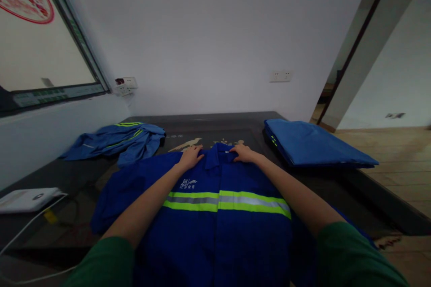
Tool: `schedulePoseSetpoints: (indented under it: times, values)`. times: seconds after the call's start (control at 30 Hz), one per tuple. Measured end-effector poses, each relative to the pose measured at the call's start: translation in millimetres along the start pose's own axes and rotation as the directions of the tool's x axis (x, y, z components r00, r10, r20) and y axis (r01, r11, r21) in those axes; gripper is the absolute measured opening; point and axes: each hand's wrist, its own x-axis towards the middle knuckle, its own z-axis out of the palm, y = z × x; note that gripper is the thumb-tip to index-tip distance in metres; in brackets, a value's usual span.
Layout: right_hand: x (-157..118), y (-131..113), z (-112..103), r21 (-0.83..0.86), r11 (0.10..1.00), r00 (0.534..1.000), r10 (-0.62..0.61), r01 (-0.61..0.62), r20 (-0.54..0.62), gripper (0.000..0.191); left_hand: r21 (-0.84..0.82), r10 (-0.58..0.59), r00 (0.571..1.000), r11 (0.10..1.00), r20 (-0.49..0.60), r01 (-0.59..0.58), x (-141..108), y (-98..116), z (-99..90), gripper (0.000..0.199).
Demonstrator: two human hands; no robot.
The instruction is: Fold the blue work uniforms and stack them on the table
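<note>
A dark blue work jacket (202, 228) with yellow-green and silver reflective bands lies spread front side up on a dark table, its collar pointing away from me. My left hand (191, 157) is on the shoulder beside the collar's left side, fingers bent onto the cloth. My right hand (243, 153) is at the collar's right side, its fingertips pinching the edge of the fabric. White lettering shows on the left half of the chest. Both sleeves spread out to the sides, partly hidden by my forearms.
A crumpled blue garment (134, 141) lies at the back left of the table (215, 119). Folded blue garments (313, 141) are stacked at the right. A white device (28, 199) with a cable sits at the left edge. A wall stands behind.
</note>
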Motion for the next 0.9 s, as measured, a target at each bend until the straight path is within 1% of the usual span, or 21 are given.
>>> schedulePoseSetpoints:
  times: [0.07,0.13,0.2,0.23,0.27,0.3,0.37,0.4,0.43,0.5,0.53,0.57,0.6,0.63,0.7,0.77,0.83,0.9]
  values:
    - [0,1,-3,0.044,0.999,0.998,0.009,-0.007,-0.06,0.044,-0.03,-0.015,0.998,0.999,-0.053,0.013,-1,-5,6.6,0.045]
    - [-6,2,-8,0.109,0.994,0.984,0.011,0.009,-0.175,0.033,-0.076,-0.007,0.995,0.997,-0.102,-0.001,-2,-10,9.7,0.042]
    - [-16,1,-13,0.151,0.988,0.95,0.008,0.042,-0.312,0.025,-0.136,-0.008,0.99,0.991,-0.142,-0.011,-2,-14,10.4,0.037]
    - [-23,0,-14,0.159,0.986,0.931,0.007,0.054,-0.364,0.023,-0.166,-0.016,0.987,0.986,-0.161,-0.012,-1,-16,10.1,0.033]
    - [-30,-1,-14,0.163,0.984,0.921,0.001,0.068,-0.39,0.022,-0.194,-0.025,0.984,0.981,-0.177,-0.01,0,-18,9.5,0.03]
    - [-37,-2,-13,0.163,0.983,0.922,-0.02,0.089,-0.387,0.021,-0.218,-0.037,0.981,0.976,-0.189,-0.005,1,-20,8.7,0.027]
    - [-49,-3,-10,0.156,0.976,0.944,-0.097,0.153,-0.316,0.019,-0.251,-0.064,0.979,0.968,-0.196,0.013,3,-24,7.1,0.023]
    - [-53,-3,-8,0.151,0.971,0.948,-0.135,0.184,-0.288,0.019,-0.26,-0.076,0.978,0.965,-0.194,0.023,3,-26,6.4,0.023]
    - [-55,-2,-7,0.147,0.967,0.945,-0.158,0.207,-0.287,0.018,-0.265,-0.085,0.978,0.964,-0.192,0.032,4,-28,6.1,0.023]
    - [-53,1,-6,0.138,0.967,0.92,-0.154,0.216,-0.361,0.019,-0.269,-0.101,0.976,0.962,-0.191,0.047,3,-30,6.0,0.025]
    - [-49,2,-5,0.135,0.968,0.904,-0.14,0.21,-0.404,0.023,-0.27,-0.107,0.975,0.961,-0.195,0.051,2,-31,6.1,0.025]
    - [-45,2,-5,0.131,0.969,0.897,-0.134,0.207,-0.422,0.027,-0.272,-0.113,0.973,0.961,-0.199,0.056,1,-32,5.9,0.026]
    - [-41,1,-4,0.125,0.97,0.903,-0.142,0.209,-0.406,0.029,-0.273,-0.12,0.971,0.96,-0.207,0.061,0,-32,5.3,0.026]
    - [-37,-1,-1,0.117,0.97,0.92,-0.158,0.213,-0.359,0.027,-0.273,-0.129,0.968,0.96,-0.216,0.067,-1,-32,4.1,0.027]
    - [-34,-6,7,0.105,0.967,0.954,-0.204,0.231,-0.221,0.02,-0.272,-0.151,0.959,0.959,-0.241,0.082,-3,-34,-0.5,0.029]
    - [-36,-12,16,0.104,0.96,0.963,-0.248,0.259,-0.106,0.019,-0.272,-0.171,0.949,0.958,-0.266,0.096,-5,-36,-6.9,0.031]
    - [-41,-15,23,0.13,0.945,0.954,-0.293,0.299,-0.064,0.02,-0.275,-0.184,0.942,0.956,-0.279,0.105,-6,-39,-12.5,0.032]
    - [-44,-11,22,0.184,0.925,0.943,-0.324,0.332,-0.076,0.02,-0.279,-0.188,0.945,0.954,-0.269,0.111,-7,-42,-15.0,0.03]
